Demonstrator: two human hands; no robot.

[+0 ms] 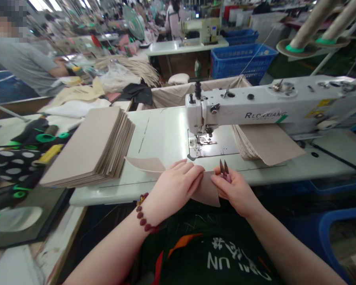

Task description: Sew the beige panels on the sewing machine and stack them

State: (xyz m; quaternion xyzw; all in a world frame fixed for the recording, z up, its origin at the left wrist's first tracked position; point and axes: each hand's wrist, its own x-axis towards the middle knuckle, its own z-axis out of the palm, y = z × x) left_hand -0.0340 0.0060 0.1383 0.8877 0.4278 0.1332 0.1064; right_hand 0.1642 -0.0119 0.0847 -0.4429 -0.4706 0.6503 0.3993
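A beige panel (207,190) hangs over the table's front edge, with one end rising at the left. My left hand (180,180), with a beaded bracelet at the wrist, lies across it with fingers closed on it. At the panel's right edge my right hand (233,188) grips it and also holds small scissors (224,169), whose blades point up and stand slightly apart. Behind both hands is the needle area of a white sewing machine (267,101). Tall stacked beige panels (86,138) stand on the left, and a smaller fanned pile (273,142) lies under the machine arm.
Thread spools and a dotted cloth (12,164) lie at the far left. A person in grey (23,59) works at the upper left. Blue crates (240,57) stand behind the machine, and a blue bin (326,233) is at the lower right.
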